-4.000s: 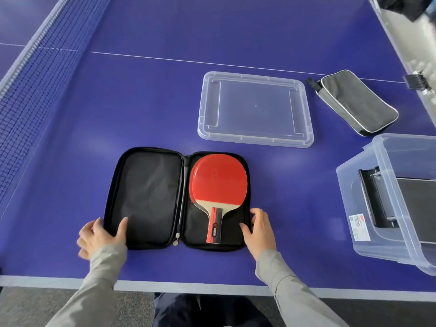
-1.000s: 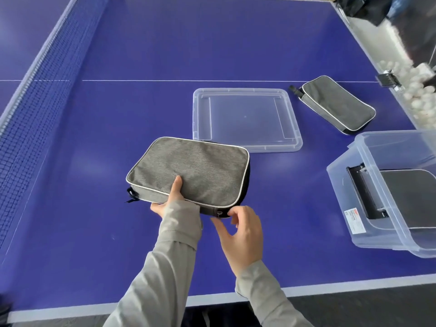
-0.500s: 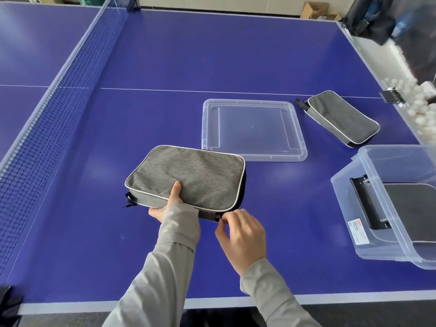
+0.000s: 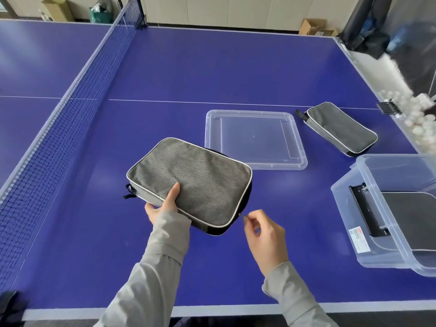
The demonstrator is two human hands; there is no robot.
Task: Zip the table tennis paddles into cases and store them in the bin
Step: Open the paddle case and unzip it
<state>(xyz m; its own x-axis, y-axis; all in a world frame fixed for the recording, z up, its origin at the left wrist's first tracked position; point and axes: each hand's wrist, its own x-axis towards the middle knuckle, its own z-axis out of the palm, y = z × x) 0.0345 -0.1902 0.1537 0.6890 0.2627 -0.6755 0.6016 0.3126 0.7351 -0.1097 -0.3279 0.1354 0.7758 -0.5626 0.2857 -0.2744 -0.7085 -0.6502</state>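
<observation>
While the grey case (image 4: 188,180) lies closed on the blue table (image 4: 212,67), its near edge is gripped by the left hand (image 4: 162,204) and its zipper pull (image 4: 241,215) is pinched by the right hand (image 4: 262,234); soft, light fabric is judged, best steadied near the zip

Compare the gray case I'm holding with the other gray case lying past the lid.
The held case is gripped by the left hand, its near end raised; the far case lies flat and untouched. The held case looks broader, the far case narrower. Both are gray with white piping.
</observation>
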